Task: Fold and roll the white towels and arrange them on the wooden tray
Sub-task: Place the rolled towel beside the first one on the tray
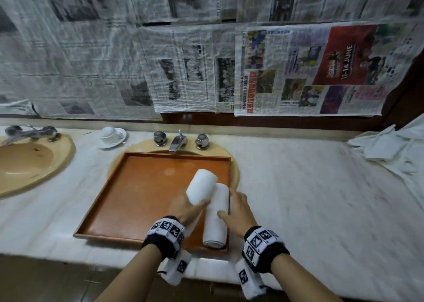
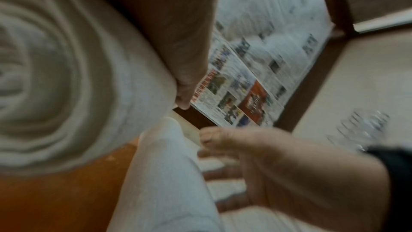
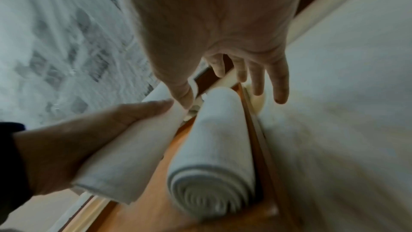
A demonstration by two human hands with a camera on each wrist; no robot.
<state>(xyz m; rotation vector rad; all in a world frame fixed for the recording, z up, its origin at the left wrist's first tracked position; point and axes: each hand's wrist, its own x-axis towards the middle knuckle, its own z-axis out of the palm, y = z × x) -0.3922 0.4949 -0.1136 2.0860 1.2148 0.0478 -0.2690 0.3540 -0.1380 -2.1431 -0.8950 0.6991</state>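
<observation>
The placing step is in hand: the left hand (image 1: 183,207) grips a rolled towel (image 1: 201,186) above the wooden tray (image 1: 137,187) at centre frame, and next must lay it beside the placed roll (image 1: 216,214), where the right hand (image 1: 238,210) hovers spread and empty.

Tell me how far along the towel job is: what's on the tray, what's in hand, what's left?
Done: one rolled towel lies in the wooden tray against its right wall. In hand: the left hand grips a second rolled towel above the tray, beside the first; the right hand hovers open by the tray's right edge. Left: set this roll down, then tackle the loose white towels heaped at the counter's far right.
</observation>
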